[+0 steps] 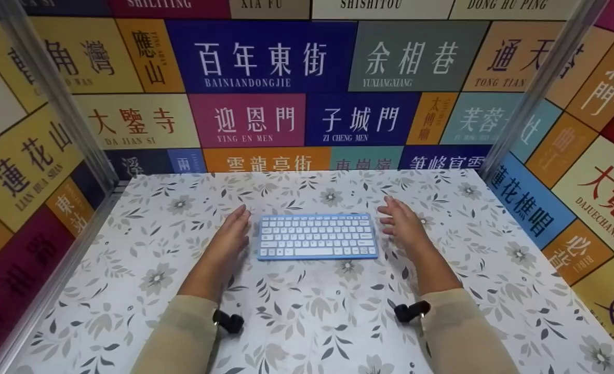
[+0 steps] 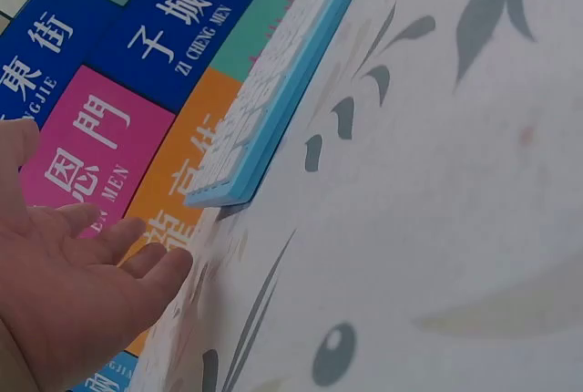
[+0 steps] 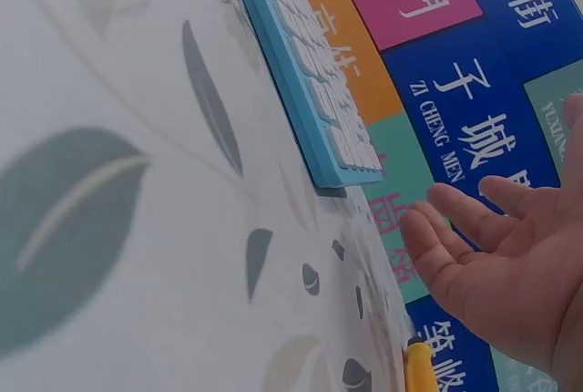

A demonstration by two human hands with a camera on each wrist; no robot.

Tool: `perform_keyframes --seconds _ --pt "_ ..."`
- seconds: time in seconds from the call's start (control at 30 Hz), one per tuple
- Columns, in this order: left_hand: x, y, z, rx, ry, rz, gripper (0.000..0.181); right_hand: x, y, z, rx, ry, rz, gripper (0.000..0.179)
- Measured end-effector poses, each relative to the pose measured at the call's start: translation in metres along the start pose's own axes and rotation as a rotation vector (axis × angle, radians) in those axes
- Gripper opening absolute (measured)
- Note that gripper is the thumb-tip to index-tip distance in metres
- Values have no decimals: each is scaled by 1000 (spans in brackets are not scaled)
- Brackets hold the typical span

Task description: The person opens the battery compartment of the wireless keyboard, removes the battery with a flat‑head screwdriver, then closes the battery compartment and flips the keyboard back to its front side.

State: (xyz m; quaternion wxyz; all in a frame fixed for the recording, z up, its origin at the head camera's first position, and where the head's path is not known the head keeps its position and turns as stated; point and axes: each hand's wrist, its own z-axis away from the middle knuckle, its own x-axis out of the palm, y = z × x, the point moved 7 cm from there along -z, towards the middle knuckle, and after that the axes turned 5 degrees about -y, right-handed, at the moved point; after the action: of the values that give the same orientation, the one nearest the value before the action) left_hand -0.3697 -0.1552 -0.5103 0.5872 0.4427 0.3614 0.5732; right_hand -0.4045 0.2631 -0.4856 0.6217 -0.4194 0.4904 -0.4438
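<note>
A small keyboard (image 1: 317,237) with white keys and a blue frame lies flat on the flowered table. To its left is my left hand (image 1: 229,234), palm turned inward and a short gap from the keyboard's end. My right hand (image 1: 404,223) is held on the other side, likewise apart from it. The left wrist view has the left hand (image 2: 86,287) with loosely spread fingers near the keyboard's corner (image 2: 223,193). The right hand (image 3: 510,246) shows an empty palm beside the keyboard's opposite end (image 3: 337,159) in the right wrist view.
A white tablecloth (image 1: 286,322) with grey leaves and flowers covers the table. Colourful panels (image 1: 260,57) with Chinese lettering stand behind and at both sides, with clear corner posts (image 1: 73,104). A partly cut-off yellow object (image 3: 420,366) appears at the right wrist view's bottom.
</note>
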Motion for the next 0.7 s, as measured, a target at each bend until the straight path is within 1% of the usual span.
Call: perform_keyframes --seconds 0.1,0.23,0.33,0.47,0.63,0.7 --pt "3 0 -1 22 -31 78 69 1 3 0 31 -20 -53 81" --pt "4 -2 -2 35 -42 168 66 2 9 0 76 -51 -115 81" --pt "5 -4 -2 25 -43 192 70 3 15 -1 99 -76 -165 84" --pt "6 -5 -2 7 -46 194 70 5 20 -1 113 -107 -242 87" --pt "8 -3 -1 67 -101 244 68 8 22 -1 115 -133 -356 88" --pt "9 -3 -2 80 -115 252 68 9 23 -1 115 -138 -390 88"
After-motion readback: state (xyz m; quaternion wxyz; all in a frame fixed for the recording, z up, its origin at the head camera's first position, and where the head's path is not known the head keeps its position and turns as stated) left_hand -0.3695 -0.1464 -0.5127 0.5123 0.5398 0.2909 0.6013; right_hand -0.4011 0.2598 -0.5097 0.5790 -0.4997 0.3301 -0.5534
